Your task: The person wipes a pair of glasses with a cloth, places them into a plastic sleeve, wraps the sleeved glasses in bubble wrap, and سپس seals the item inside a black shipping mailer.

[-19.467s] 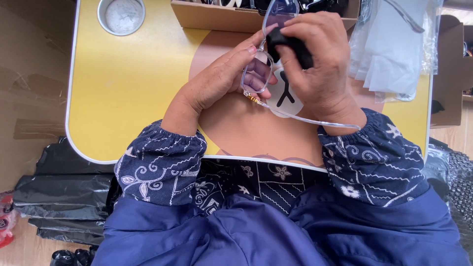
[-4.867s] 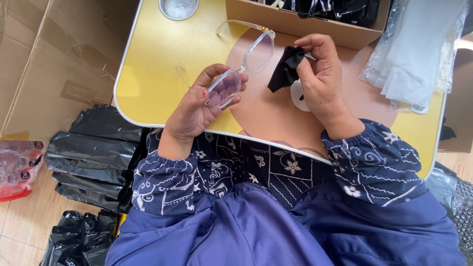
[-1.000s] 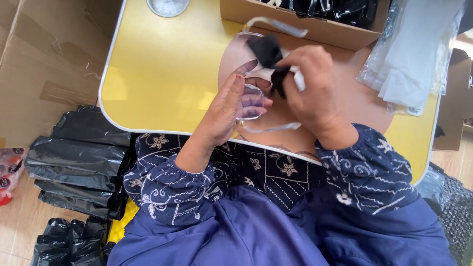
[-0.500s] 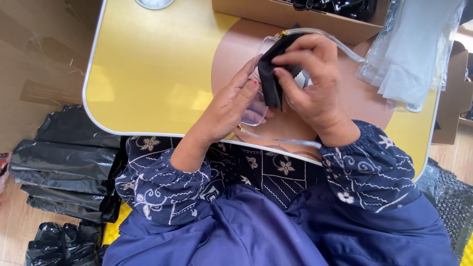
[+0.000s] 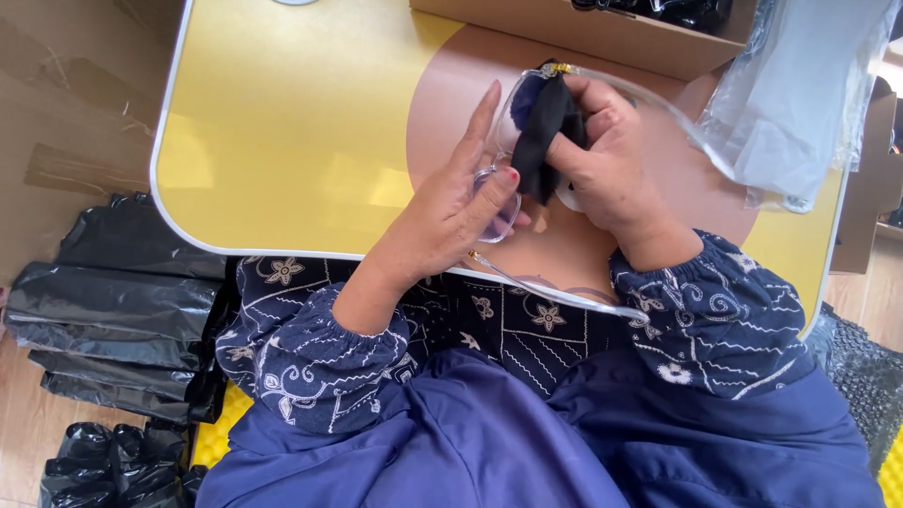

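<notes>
Yellow desk (image 5: 282, 141): left hand (image 5: 451, 212) now cradles clear plastic glasses (image 5: 503, 202); right hand (image 5: 611, 165) has moved in, pinching black cloth (image 5: 541, 141) onto their lens

Navy floral-print sleeves (image 5: 310, 353), elastic cuffs, blue apron (image 5: 527, 442)

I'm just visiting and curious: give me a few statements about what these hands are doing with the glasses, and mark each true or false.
1. The right hand presses a black cloth against the clear glasses. True.
2. The left hand rests flat on the table, away from the glasses. False: it holds them by a lens.
3. The yellow table has a cardboard box at its far edge. True.
4. The cloth is white. False: it is black.
</notes>
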